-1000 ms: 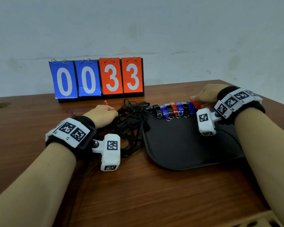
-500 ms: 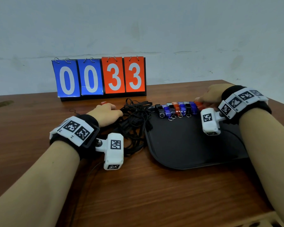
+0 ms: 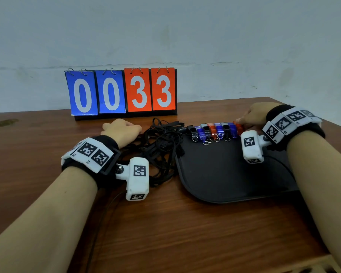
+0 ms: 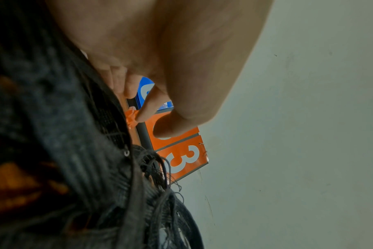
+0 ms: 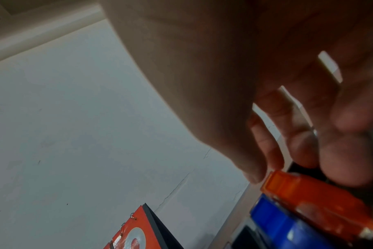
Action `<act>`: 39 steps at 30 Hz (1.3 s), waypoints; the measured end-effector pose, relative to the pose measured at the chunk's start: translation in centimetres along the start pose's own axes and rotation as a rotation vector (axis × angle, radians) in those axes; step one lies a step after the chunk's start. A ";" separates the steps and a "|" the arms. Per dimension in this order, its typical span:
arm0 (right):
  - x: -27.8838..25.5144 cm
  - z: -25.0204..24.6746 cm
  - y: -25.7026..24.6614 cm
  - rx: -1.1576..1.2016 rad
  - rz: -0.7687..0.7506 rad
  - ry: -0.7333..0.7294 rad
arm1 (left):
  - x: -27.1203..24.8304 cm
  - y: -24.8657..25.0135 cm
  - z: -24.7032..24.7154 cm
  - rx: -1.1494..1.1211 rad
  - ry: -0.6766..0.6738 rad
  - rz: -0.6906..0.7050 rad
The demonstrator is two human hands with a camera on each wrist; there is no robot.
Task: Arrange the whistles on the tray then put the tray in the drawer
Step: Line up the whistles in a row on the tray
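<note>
Black tray (image 3: 224, 174) flat on the tabletop (image 3: 165, 233). Row of whistles (image 3: 215, 131) lined up side by side along the tray's far edge: black, blue, orange, key rings pointing toward me.

My right hand (image 3: 254, 116) is at the right end of that row. Right wrist view: fingers (image 5: 266, 148) loosely spread, tips just at the mouthpiece end of the last orange whistle (image 5: 309, 198), which sits beside a blue whistle (image 5: 287, 227). Can't tell whether I'm touching it; no grip visible.

My left hand (image 3: 122, 131) is left of the tray, beyond the tangle of black lanyards (image 3: 159, 150) that lies against the tray's left edge. Left wrist view: thumb and forefinger pinching a small orange whistle (image 4: 131, 118), other fingers curled in; lanyard cords fill the foreground.

Flip scoreboard (image 3: 122, 91) reading 0033 stands behind the tray, against the wall.
</note>
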State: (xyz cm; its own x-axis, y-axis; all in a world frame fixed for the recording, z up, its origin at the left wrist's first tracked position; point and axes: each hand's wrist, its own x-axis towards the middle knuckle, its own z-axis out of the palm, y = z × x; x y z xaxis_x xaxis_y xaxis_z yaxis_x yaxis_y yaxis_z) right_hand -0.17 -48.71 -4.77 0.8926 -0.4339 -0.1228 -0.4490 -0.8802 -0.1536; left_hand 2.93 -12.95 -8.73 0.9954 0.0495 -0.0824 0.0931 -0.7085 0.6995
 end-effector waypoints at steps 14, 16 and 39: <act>0.0 0.0 -1.2 0.028 -0.024 0.052 | -1.0 0.8 0.3 0.069 -0.117 0.041; 0.1 0.1 -1.2 0.031 -0.030 0.059 | -1.0 0.8 0.3 0.055 -0.105 0.032; -0.8 0.2 -2.0 0.108 -0.159 0.100 | -0.4 0.5 0.6 0.148 -0.129 0.083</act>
State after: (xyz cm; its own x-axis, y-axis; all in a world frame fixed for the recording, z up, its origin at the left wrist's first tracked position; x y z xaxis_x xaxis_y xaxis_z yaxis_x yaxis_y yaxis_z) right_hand 0.01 -46.53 -4.54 0.9499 -0.3124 0.0089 -0.2988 -0.9160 -0.2679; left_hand 2.58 -13.75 -8.73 0.9873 -0.0967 -0.1258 -0.0025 -0.8024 0.5968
